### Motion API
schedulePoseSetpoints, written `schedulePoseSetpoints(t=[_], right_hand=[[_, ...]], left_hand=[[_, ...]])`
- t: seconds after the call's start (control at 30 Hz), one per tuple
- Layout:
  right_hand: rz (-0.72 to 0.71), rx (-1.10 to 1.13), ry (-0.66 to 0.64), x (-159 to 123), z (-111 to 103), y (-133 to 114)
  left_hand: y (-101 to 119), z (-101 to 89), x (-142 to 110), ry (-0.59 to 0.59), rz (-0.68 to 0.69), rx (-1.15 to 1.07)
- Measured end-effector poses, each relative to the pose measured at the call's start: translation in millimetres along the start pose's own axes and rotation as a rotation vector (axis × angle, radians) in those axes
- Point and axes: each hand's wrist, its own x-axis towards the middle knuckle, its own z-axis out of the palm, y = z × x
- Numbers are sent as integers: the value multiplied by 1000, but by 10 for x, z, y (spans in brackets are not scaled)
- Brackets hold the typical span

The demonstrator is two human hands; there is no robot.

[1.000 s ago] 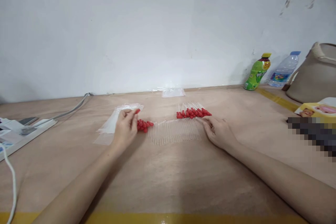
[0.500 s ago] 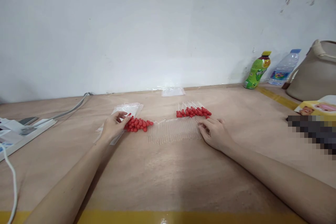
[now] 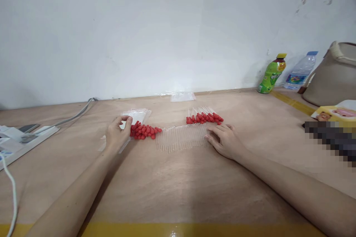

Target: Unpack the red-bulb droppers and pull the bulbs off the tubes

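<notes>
My left hand (image 3: 116, 131) is just left of a pile of red rubber bulbs (image 3: 144, 132). Its thumb and forefinger are pinched together, and whatever lies between them is hidden. To the right of the pile, thin clear glass tubes (image 3: 180, 137) lie side by side in a row. My right hand (image 3: 226, 140) rests at the right end of that row, thumb and forefinger apart over the last tubes. Behind the row lie several droppers (image 3: 204, 116), clear tubes with red bulbs fitted on their near ends.
Clear plastic bags (image 3: 136, 114) lie behind my left hand, another bag (image 3: 183, 97) by the wall. A power strip (image 3: 46, 133) with cables stands at left. On the right are a green bottle (image 3: 272, 74), a water bottle (image 3: 302, 70), a beige bag (image 3: 330, 76) and a yellow pack (image 3: 338, 114).
My left hand has drawn slightly left from the pile, and the red bulb at its fingertips no longer shows there. My right thumb has shifted left onto the end of the tube row.
</notes>
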Motion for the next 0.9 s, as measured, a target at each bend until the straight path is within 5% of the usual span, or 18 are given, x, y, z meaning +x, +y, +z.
schedulePoseSetpoints(t=[0.1, 0.23, 0.37, 0.5, 0.73, 0.9], right_hand=[[3, 29, -9, 0, 9, 24], [34, 67, -4, -3, 30, 68], [62, 84, 25, -4, 37, 102], [72, 102, 9, 0, 15, 99], [85, 126, -20, 7, 36, 94], [37, 144, -45, 8, 69, 120]], left_hand=[[220, 66, 13, -4, 298, 1], [642, 287, 30, -254, 535, 1], [1101, 562, -15, -474, 519, -7], [1400, 780, -79, -557, 521, -32], [1491, 959, -103, -511, 410, -69], [1437, 803, -184, -388, 283, -89]])
